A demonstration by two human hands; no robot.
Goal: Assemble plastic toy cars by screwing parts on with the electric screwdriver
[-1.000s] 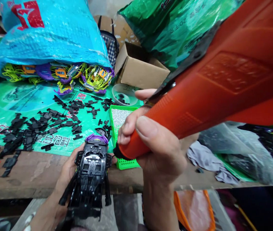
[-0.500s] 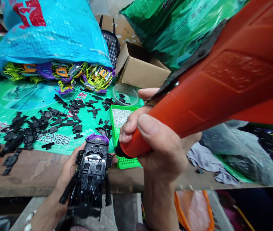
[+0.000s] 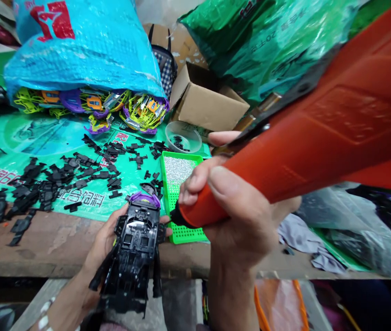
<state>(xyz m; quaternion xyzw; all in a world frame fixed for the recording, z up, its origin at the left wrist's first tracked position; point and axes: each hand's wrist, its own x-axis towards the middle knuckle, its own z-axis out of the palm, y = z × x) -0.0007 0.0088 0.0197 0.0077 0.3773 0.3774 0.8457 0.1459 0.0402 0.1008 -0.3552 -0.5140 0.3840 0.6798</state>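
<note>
My right hand (image 3: 237,202) is wrapped round a red electric screwdriver (image 3: 285,147), its black nose pointing down and left. The tip of its bit is close to the right side of a black toy car chassis (image 3: 135,248); whether they touch I cannot tell. From beneath, my left hand (image 3: 107,232) grips that chassis, which has a purple bumper (image 3: 145,199) at its far end. The left fingers are mostly hidden behind it. Just beyond the screwdriver's nose lies a green perforated tray (image 3: 185,235) holding many small silvery screws (image 3: 180,169).
Loose black plastic parts (image 3: 54,179) are scattered over the table's left half. A clear round tub (image 3: 190,138) and a cardboard box (image 3: 209,105) stand behind the tray. A blue sack (image 3: 85,50) spills yellow and purple car bodies. A grey cloth (image 3: 302,239) lies at right.
The whole view has shifted slightly, so most things appear a little further right. The screwdriver and chassis keep nearly the same places relative to each other, both still held.
</note>
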